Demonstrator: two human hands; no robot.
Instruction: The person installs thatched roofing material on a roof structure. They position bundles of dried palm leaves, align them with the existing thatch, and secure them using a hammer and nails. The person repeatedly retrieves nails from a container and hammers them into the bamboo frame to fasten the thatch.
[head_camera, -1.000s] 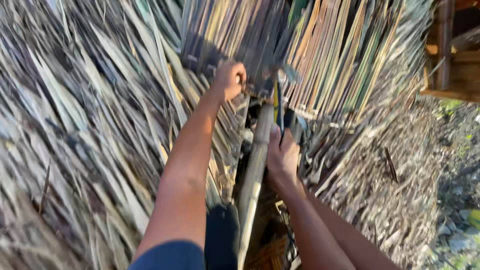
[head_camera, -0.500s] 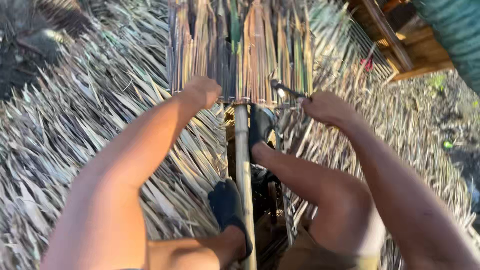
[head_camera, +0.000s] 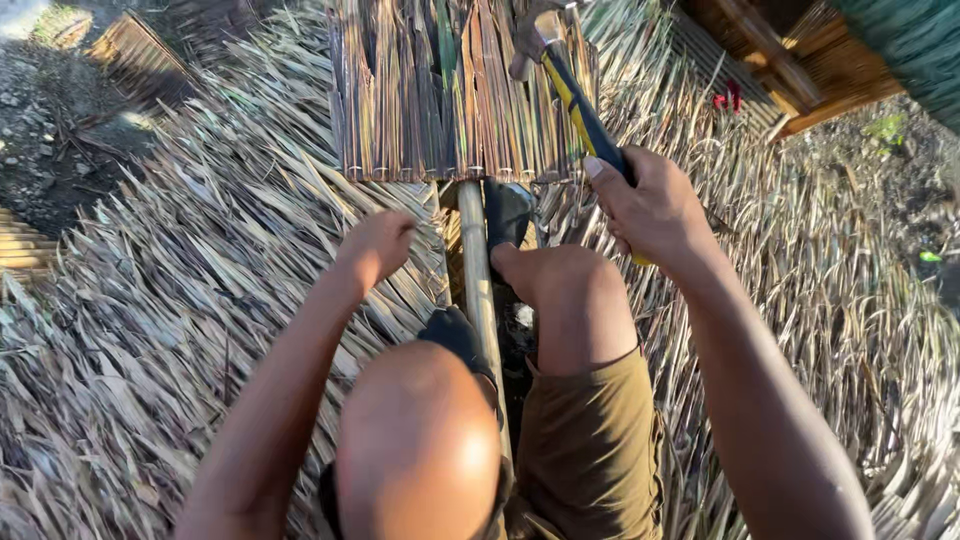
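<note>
— Hammer (head_camera: 560, 85)? 
— Upper centre of frame; right hand (head_camera: 655, 210) clenched round its handle, long axis running up-left to the head over the thatch panel (head_camera: 450, 100).
— Left hand (head_camera: 375, 245)?
— Fisted beside the bamboo pole (head_camera: 478, 270), holding nothing visible.

The right hand (head_camera: 655, 205) grips a hammer (head_camera: 565, 85) raised over the far thatch panel (head_camera: 430, 100); the left hand (head_camera: 375, 245) rests on thatch beside a bamboo pole (head_camera: 478, 270).

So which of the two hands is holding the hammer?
The right hand; its grip wraps the yellow-and-black hammer, while the left hand rests empty on the thatch.
</note>
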